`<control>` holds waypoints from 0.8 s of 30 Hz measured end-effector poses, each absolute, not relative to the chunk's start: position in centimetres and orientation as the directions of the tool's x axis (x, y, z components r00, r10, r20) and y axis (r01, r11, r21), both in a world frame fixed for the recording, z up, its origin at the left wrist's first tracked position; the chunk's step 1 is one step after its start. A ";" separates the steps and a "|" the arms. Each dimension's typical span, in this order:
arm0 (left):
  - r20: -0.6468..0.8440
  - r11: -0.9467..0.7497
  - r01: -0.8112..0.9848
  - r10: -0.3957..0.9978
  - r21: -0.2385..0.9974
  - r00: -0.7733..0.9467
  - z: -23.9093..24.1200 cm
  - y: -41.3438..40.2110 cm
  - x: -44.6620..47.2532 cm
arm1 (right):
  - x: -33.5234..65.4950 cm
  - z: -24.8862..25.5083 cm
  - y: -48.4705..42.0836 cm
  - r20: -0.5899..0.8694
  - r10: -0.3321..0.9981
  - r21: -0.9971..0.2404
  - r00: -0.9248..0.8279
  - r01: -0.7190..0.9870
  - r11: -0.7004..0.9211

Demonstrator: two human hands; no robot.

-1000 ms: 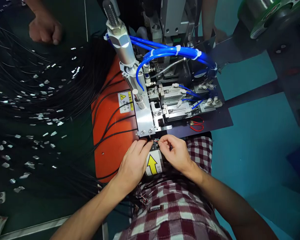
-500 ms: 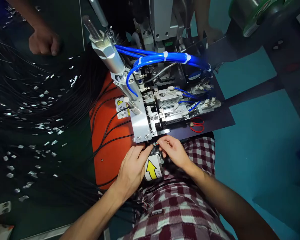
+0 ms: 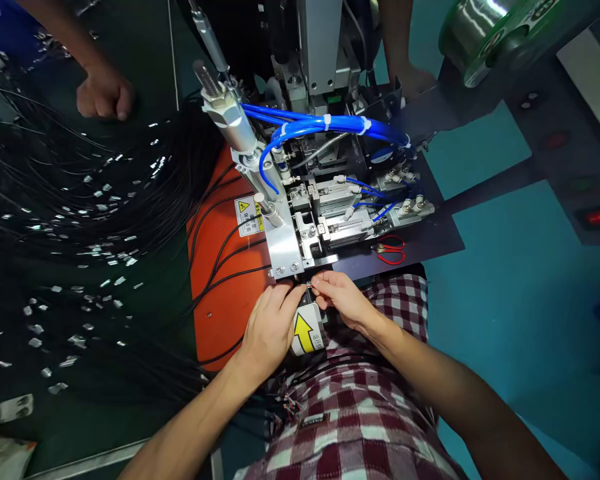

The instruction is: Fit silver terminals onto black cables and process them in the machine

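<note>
My left hand (image 3: pixel 270 325) and my right hand (image 3: pixel 341 298) meet at the front edge of a small metal machine (image 3: pixel 300 227) with blue air hoses (image 3: pixel 325 123). Both hands pinch the end of a thin cable (image 3: pixel 309 285) with small coloured wires, just below the machine's steel bracket. The fingers of each hand are closed on it. A white label with a yellow arrow (image 3: pixel 306 333) sits directly beneath my hands. Black cables (image 3: pixel 225 247) run from the bracket across an orange pad (image 3: pixel 223 293).
A big heap of black cables with shiny metal ends (image 3: pixel 80 220) covers the left side. Another person's fist (image 3: pixel 103 97) rests at top left, and another hand (image 3: pixel 413 80) is behind the machine. Red-handled snips (image 3: pixel 391 250) lie right of the machine. A wire reel (image 3: pixel 485 30) stands top right.
The view has shifted slightly. My hands have closed in together at the machine's front edge, fingertips now nearly touching around the cable end.
</note>
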State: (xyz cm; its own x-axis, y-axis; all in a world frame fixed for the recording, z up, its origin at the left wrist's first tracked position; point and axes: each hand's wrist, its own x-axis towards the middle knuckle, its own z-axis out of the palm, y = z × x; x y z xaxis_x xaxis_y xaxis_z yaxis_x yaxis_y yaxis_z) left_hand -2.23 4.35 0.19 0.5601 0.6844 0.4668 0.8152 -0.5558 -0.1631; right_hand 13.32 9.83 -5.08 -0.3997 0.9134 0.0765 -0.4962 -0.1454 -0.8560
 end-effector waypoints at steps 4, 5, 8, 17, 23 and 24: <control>0.472 -0.575 0.810 0.686 -0.115 0.554 0.1 4.3 -2.5 | 13.0 -5.6 9.6 0.078 0.940 -0.854 -0.331 -0.509 -0.109; 0.469 -0.573 0.812 0.691 -0.109 0.550 0.1 4.3 -2.5 | 12.8 -5.8 9.5 0.093 0.949 -0.862 -0.302 -0.501 -0.075; 0.459 -0.556 0.824 0.708 -0.107 0.537 0.0 4.2 -2.6 | 12.5 -6.1 9.4 0.164 0.962 -0.899 -0.218 -0.434 0.055; 0.448 -0.553 0.826 0.715 -0.106 0.536 0.0 4.4 -2.5 | 13.1 -5.5 10.0 0.232 0.898 -0.875 -0.373 -0.483 0.025; 0.475 -0.529 0.847 0.760 0.054 0.444 -0.1 3.0 -3.0 | 13.0 -5.7 9.9 0.235 0.901 -0.881 -0.364 -0.472 0.039; 0.483 -0.491 0.869 0.776 0.061 0.406 -0.3 2.4 -3.0 | 13.0 -5.7 9.9 0.241 0.901 -0.884 -0.360 -0.464 0.051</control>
